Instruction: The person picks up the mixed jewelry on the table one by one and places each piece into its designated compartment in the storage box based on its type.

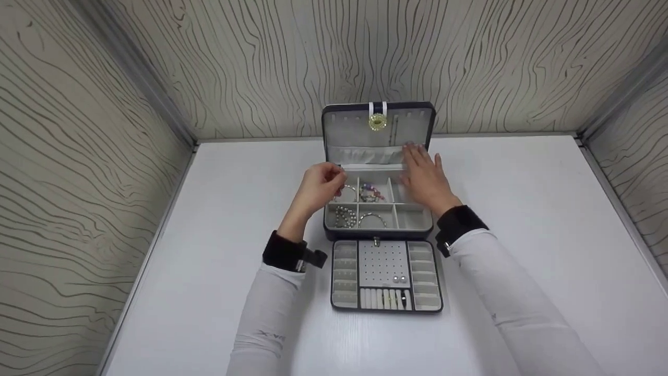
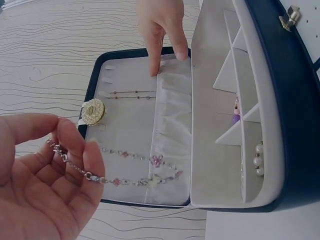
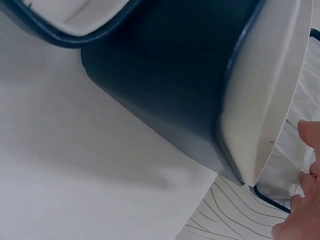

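Note:
A jewelry box [image 1: 378,233] stands on the white table with its lid [image 1: 347,130] raised. My left hand [image 1: 323,183], over the box's left side, pinches a silver chain with pink and clear beads [image 2: 127,182] between thumb and fingers. The chain hangs in a loop in front of the lid in the left wrist view. My right hand [image 1: 428,177] has its fingers extended and touches the gathered fabric pocket [image 1: 365,155] at the lid's right side. Part of that hand [image 3: 305,200] shows at the right wrist view's edge.
Compartments hold a colorful beaded bracelet [image 1: 371,193], a pearl strand [image 1: 344,216] and a thin bangle [image 1: 373,214]. In front lies a tray [image 1: 334,284] with pearl earrings [image 1: 399,279] and several rings [image 1: 394,299]. Fine chains [image 1: 393,130] hang inside the lid, near a gold clasp [image 1: 378,122].

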Demonstrator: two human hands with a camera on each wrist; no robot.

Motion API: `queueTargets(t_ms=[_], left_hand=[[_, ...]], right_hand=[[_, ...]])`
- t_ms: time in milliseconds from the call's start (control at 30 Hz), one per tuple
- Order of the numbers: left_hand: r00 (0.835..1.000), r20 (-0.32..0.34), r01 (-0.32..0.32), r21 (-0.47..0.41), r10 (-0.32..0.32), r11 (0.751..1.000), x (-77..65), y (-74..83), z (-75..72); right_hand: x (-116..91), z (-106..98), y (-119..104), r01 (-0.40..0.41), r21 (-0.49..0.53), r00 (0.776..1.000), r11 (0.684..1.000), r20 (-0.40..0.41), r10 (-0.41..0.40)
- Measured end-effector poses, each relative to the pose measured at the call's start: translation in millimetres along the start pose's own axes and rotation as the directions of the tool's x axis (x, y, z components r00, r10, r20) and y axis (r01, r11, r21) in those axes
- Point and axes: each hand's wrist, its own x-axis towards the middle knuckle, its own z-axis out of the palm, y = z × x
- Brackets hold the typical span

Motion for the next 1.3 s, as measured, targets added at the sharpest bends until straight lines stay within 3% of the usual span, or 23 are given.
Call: queueTargets(t_ms=[233,533,800,1033,1300], left_hand=[[1.0,0.014,-0.011,-0.006,0.011,1.0,2.6,3.5,3.1],[0.999,0.014,-0.035,0.009,0.035,0.999,4.7,2.8,6.6],[0.999,0.02,-0.027,0.033,0.027,0.999,4.5,4.1,6.8],[0.999,0.036,-0.023,0.047,0.021,0.999,13.7,6.0,8.8],[0.998,-0.061,0.012,-0.004,-0.012,1.0,34.8,6.9,8.4]], right_hand=[[1.1,-1.7,-1.1,0.005,-0.02,1.0,1.0,-0.019,-0.006],[5.1,-12.1,-9.3,-0.039,-0.052,0.999,0.998,0.03,0.041],[3.0,-8.0,-8.8,-0.039,-0.077,0.998,0.996,0.043,0.042],[0.2,-6.7,-7.6,-0.043,-0.084,0.996,0.996,0.072,0.049],[-1.2,-8.4,-7.1,-0.031,-0.09,0.995,0.996,0.092,0.039]])
